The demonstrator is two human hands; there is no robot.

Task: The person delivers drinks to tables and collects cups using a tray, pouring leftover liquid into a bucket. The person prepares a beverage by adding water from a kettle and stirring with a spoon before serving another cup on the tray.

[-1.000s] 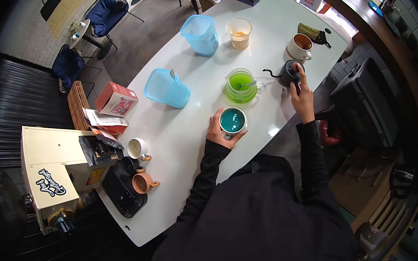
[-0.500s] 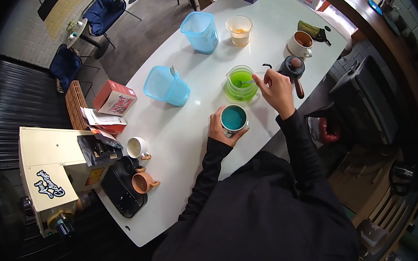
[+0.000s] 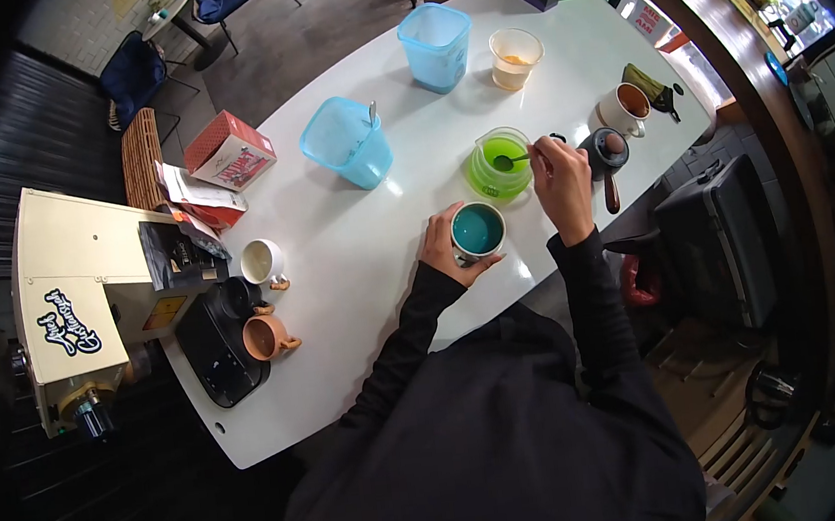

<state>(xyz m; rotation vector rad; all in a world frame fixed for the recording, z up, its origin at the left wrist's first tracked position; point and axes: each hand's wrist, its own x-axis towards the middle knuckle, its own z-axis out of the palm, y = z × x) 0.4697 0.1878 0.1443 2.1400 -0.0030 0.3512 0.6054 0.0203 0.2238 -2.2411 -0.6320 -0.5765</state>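
My left hand [image 3: 444, 248] is wrapped round a white cup [image 3: 478, 231] standing near the table's front edge; its inside looks teal, and I cannot tell whether that is liquid or glaze. Just beyond it stands a clear glass jug [image 3: 499, 184] of bright green liquid. Between its pinched fingertips my right hand [image 3: 565, 189] holds a spoon [image 3: 508, 162], its bowl over or in the green liquid. To the right of that hand sits a dark lidded pot [image 3: 608, 149] with a wooden handle.
Two blue plastic containers [image 3: 357, 156] and a clear cup [image 3: 517, 58] stand farther back on the white table [image 3: 337, 258]. At right is a cup of brown liquid [image 3: 630, 104]. At left are mugs [image 3: 266, 337], a black scale [image 3: 214, 355] and a cream machine [image 3: 64, 294].
The view has shifted, so the table's things sit differently in frame. My right hand has turned the spoon, and its dark bowl now shows more plainly. My left hand keeps the cup.
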